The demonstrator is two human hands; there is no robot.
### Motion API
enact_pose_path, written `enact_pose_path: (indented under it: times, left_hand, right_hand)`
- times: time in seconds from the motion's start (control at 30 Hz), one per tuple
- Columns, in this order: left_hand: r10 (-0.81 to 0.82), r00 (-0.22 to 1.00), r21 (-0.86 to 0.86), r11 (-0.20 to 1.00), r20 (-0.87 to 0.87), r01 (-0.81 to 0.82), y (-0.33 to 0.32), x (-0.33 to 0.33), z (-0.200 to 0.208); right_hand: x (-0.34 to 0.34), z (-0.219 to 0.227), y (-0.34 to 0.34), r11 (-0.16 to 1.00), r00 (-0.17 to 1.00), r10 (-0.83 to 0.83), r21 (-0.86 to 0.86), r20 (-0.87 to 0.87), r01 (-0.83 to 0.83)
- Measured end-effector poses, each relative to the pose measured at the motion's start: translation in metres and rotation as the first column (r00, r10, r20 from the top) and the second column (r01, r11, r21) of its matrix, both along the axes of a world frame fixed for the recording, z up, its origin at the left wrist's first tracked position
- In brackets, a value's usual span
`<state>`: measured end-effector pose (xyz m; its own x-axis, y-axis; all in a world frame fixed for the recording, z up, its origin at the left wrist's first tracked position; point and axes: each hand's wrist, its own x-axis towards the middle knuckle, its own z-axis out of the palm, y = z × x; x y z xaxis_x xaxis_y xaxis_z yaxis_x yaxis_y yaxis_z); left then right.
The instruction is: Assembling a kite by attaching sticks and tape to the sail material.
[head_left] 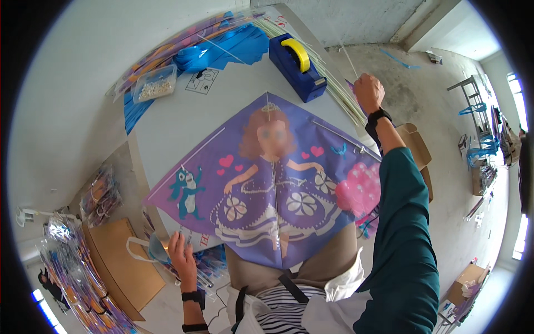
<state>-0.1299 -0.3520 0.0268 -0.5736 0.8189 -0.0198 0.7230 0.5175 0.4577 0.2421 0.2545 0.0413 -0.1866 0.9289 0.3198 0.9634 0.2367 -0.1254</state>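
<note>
A purple diamond-shaped kite [261, 183] printed with a princess, hearts and a blue animal lies spread over the table [161, 128], its lower point over my lap. Thin white rods run along both its upper edges, and a dark line marks its middle. Beyond the table's right edge, my right hand [369, 93] is raised and closed in a fist around a thin white rod [349, 57] that sticks up from it. At the table's near left edge rests my left hand [182, 259], fingers extended and apart, just below the kite's left part; it holds nothing I can see.
A blue tape dispenser [300, 75] with yellow tape stands beyond the kite, beside a bundle of pale rods [334, 83]. Blue strips [222, 47] and a clear box of small white pieces [156, 84] lie at the far left. Cardboard [119, 261] and wrapped bundles [78, 267] fill the left floor.
</note>
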Motion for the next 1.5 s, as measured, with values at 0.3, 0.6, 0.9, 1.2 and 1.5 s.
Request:
enact_pose_path:
  times: [0.3, 0.6, 0.9, 1.2, 1.5]
  left_hand:
    - [0.030, 0.799, 0.372, 0.874, 0.601, -0.313, 0.095, 0.057, 0.075]
    - [-0.146, 0.255, 0.265, 0.802, 0.956, -0.535, 0.112, 0.117, 0.088]
    - [-0.080, 0.224, 0.214, 0.705, 0.971, -0.676, 0.074, 0.103, 0.066]
    - [0.032, 0.235, 0.130, 0.757, 0.971, -0.641, 0.059, 0.108, 0.065]
    - [0.078, 0.273, 0.105, 0.797, 0.959, -0.594, 0.054, 0.110, 0.063]
  right_hand:
    - [-0.027, 0.067, -0.293, 0.647, 0.562, 0.379, -0.224, -0.735, -0.729]
    - [-0.037, 0.064, -0.398, 0.398, 0.423, 0.484, -0.237, -0.766, -0.886]
    - [-0.028, 0.037, -0.335, 0.484, 0.599, 0.351, -0.409, -0.720, -0.774]
    - [-0.057, 0.047, -0.070, 0.911, 0.816, 0.036, -0.317, -0.576, -0.264]
    - [-0.099, 0.005, 0.003, 0.751, 0.855, 0.000, -0.565, -0.519, -0.343]
